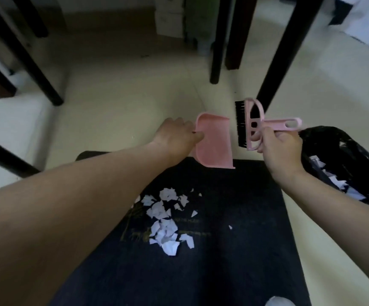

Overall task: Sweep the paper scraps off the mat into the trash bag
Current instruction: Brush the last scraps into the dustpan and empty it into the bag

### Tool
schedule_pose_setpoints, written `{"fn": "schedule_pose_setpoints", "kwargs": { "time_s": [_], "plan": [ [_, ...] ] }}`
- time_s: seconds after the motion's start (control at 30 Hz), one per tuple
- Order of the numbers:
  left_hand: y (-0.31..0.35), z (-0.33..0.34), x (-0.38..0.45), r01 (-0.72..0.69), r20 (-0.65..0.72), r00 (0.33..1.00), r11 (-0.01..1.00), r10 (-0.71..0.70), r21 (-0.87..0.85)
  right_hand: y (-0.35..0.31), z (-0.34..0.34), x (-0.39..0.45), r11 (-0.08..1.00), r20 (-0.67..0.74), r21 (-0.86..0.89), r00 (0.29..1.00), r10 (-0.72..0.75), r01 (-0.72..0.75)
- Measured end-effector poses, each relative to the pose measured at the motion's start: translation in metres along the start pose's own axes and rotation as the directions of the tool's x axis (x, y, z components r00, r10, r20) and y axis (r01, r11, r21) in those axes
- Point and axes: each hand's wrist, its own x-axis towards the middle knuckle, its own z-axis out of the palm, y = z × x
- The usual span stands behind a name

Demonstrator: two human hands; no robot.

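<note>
Gripping dustpan (214,142) left and brush (253,124) right, fingers (259,149) hover beyond the scraps (165,219).

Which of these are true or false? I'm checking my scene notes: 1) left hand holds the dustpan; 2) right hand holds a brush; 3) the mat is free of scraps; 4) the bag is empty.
1) True: the left hand grips the dustpan.
2) True: the right hand holds the brush.
3) False: scraps lie on the mat.
4) False: the bag already holds white paper bits.
</note>
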Motion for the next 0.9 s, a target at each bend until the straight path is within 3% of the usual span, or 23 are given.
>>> {"fn": "schedule_pose_setpoints", "kwargs": {
  "time_s": [0.13,0.37,0.77,0.9],
  "plan": [
    [-0.029,0.037,-0.042,0.067,0.053,0.997,0.997,-0.065,-0.032,-0.015,0.048,-0.024,0.982,0.188,-0.162,0.98,-0.065,0.097],
    [-0.064,0.099,-0.112,0.14,0.136,0.982,0.987,-0.13,-0.072,-0.023,0.133,-0.075,0.941,0.332,-0.288,0.941,-0.074,0.176],
    [-0.108,0.211,-0.22,0.204,0.211,0.964,0.956,-0.16,-0.21,0.024,0.219,-0.121,0.906,0.437,-0.415,0.892,0.112,0.09],
    [-0.106,0.245,-0.239,0.233,0.28,0.946,0.943,-0.163,-0.238,0.041,0.226,-0.121,0.849,0.374,-0.524,0.915,0.151,0.074]
  ]
}}
